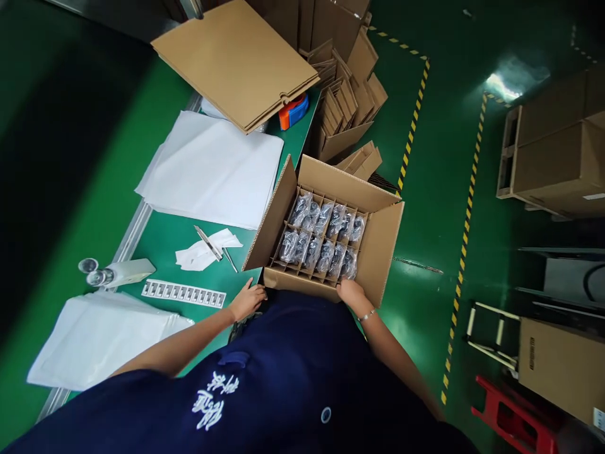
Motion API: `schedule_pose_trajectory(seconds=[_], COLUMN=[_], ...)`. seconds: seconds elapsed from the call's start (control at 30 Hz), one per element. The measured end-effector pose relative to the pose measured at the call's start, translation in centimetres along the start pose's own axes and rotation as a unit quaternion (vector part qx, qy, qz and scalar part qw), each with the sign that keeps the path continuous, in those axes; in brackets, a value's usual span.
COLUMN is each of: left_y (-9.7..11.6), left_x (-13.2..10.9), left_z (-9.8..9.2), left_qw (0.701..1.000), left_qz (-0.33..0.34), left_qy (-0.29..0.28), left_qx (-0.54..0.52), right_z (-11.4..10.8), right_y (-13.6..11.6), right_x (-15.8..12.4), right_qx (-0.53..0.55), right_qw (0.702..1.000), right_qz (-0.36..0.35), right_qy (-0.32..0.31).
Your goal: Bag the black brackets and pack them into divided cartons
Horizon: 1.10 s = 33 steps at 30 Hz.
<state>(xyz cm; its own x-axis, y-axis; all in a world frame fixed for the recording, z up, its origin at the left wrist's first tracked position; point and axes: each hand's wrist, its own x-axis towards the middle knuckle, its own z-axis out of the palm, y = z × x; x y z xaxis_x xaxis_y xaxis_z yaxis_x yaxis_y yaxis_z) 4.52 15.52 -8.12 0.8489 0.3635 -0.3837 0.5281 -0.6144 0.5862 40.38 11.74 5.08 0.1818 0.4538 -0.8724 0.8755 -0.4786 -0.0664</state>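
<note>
In front of my body stands an open cardboard box (380, 252) with its flaps raised. Cardboard dividers split it into cells, and several dark items in clear plastic bags (325, 255) fill them in two rows. My right hand (350, 294) is closed over the near wall of the box, fingertips partly hidden inside. My left hand (247, 301) rests at the table edge by the near left corner of the box, thumb apart from the fingers, holding nothing that I can see.
On the green table (163, 243) lie white sheets (217, 167), a utility knife (208, 242), a label strip (183, 293), a white bottle (130, 271) and flat cardboard (236, 60). A box of dividers (343, 135) stands beyond. A red stool (513, 416) and stacked cartons (558, 161) are at right.
</note>
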Motion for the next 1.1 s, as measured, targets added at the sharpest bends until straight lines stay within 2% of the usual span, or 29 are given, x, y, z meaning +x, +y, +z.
schedule_pose_trajectory(seconds=[0.1, 0.17, 0.23, 0.33, 0.43, 0.5, 0.57, 0.63, 0.7, 0.77, 0.8, 0.87, 0.93, 1.0, 1.1], left_y=[3.4, 6.7, 10.8, 16.9, 21.5, 23.6, 25.1, 25.9, 26.0, 25.6, 25.1, 23.7, 21.5, 18.2, 12.0], left_x=[2.8, 6.3, 10.9, 17.9, 22.7, 24.1, 24.3, 23.3, 21.3, 18.1, 16.2, 11.9, 7.6, 3.8, 0.3], left_z=[-2.1, -3.0, -3.3, -2.4, -0.4, 0.8, 1.4, 0.9, -0.5, -2.4, -3.4, -5.4, -7.2, -9.0, -11.2], left_qw=[0.999, 0.998, 0.996, 0.990, 0.984, 0.977, 0.964, 0.943, 0.918, 0.890, 0.874, 0.838, 0.798, 0.762, 0.730], left_qz=[-0.007, 0.001, 0.013, 0.009, -0.038, -0.086, -0.143, -0.200, -0.250, -0.290, -0.309, -0.343, -0.376, -0.402, -0.423], left_qy=[0.011, 0.029, 0.058, 0.113, 0.157, 0.180, 0.210, 0.248, 0.290, 0.335, 0.359, 0.409, 0.458, 0.495, 0.520], left_qx=[-0.035, -0.057, -0.073, -0.082, -0.079, -0.078, -0.083, -0.092, -0.101, -0.109, -0.111, -0.112, -0.111, -0.113, -0.131], right_z=[0.0, 0.1, 0.2, -0.3, -1.9, -3.6, -6.1, -9.4, -13.1, -16.8, -18.5, -21.1, -22.6, -23.0, -21.6], right_y=[2.5, 5.0, 7.8, 12.0, 16.6, 20.0, 23.2, 25.4, 25.7, 23.5, 21.4, 15.3, 7.1, -2.6, -17.8], right_x=[-3.7, -5.8, -6.9, -6.6, -5.4, -4.5, -3.1, -1.3, 0.3, 1.2, 1.3, 0.5, -0.9, -2.1, -1.6], right_qx=[0.046, 0.089, 0.147, 0.213, 0.223, 0.206, 0.188, 0.178, 0.163, 0.127, 0.103, 0.050, -0.002, -0.079, -0.332], right_qw=[0.994, 0.982, 0.962, 0.918, 0.891, 0.886, 0.883, 0.882, 0.882, 0.873, 0.863, 0.828, 0.778, 0.730, 0.680], right_qz=[-0.098, -0.156, -0.212, -0.314, -0.377, -0.393, -0.405, -0.407, -0.408, -0.431, -0.456, -0.522, -0.590, -0.634, -0.603], right_qy=[0.021, 0.055, 0.095, 0.115, 0.118, 0.131, 0.144, 0.155, 0.172, 0.188, 0.194, 0.201, 0.216, 0.241, 0.252])
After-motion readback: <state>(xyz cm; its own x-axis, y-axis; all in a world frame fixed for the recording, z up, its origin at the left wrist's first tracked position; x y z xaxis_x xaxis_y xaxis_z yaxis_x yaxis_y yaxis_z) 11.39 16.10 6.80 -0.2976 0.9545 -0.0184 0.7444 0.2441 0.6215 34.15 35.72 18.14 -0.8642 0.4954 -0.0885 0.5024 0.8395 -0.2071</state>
